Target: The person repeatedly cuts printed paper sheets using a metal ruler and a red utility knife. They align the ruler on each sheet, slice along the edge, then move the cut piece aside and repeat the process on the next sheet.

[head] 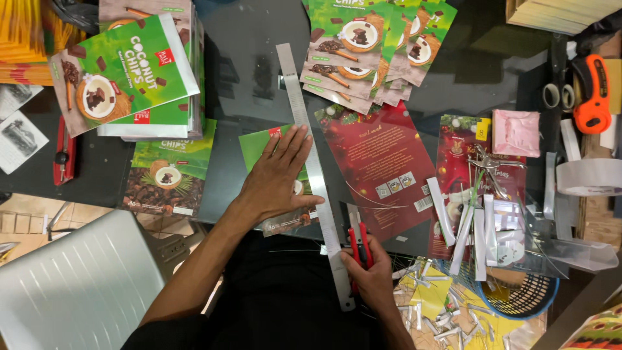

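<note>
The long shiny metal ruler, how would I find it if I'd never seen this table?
Start at the dark glass table, then find the left hand pressed flat on a green printed sheet. The long silver metal ruler runs along that hand's fingertips, toward the right hand. It alone is plain, thin and grey.

Table (259,58): glossy black. Steel ruler (312,162): plain silver-grey. Utility knife (358,246): red with black. Printed sheet (275,146) under the left hand (278,178): green with brown lower band. Printed sheet (382,165) beside the ruler: dark red, fine pale text. Basket (528,301) at the near right corner: blue mesh
</note>
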